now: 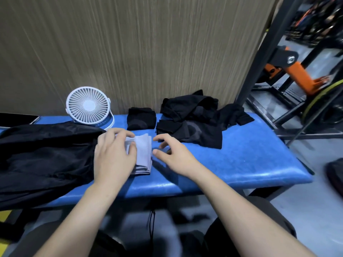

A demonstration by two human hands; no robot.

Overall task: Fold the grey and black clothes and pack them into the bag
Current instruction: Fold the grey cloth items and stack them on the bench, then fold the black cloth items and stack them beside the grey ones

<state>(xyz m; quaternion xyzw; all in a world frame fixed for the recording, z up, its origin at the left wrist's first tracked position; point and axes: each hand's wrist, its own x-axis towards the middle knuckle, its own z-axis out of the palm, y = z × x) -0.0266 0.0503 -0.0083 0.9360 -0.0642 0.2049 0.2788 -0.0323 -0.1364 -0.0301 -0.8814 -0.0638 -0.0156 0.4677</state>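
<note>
A small folded grey cloth (143, 154) lies on the blue padded bench (241, 160). My left hand (114, 154) lies on the cloth's left half, thumb curled over its top fold. My right hand (174, 154) hovers just right of the cloth, fingers spread and loosely curled, holding nothing. A large black bag (46, 158) lies at the left of the bench, touching my left hand. Behind the cloth sits a folded black garment (141, 118). To its right lies a loose pile of black clothes (196, 117).
A white desk fan (88, 106) stands at the back left against the wooden wall. A dark tablet (16, 119) lies at the far left edge. Black and orange gym equipment (297, 71) fills the right side beyond the bench end.
</note>
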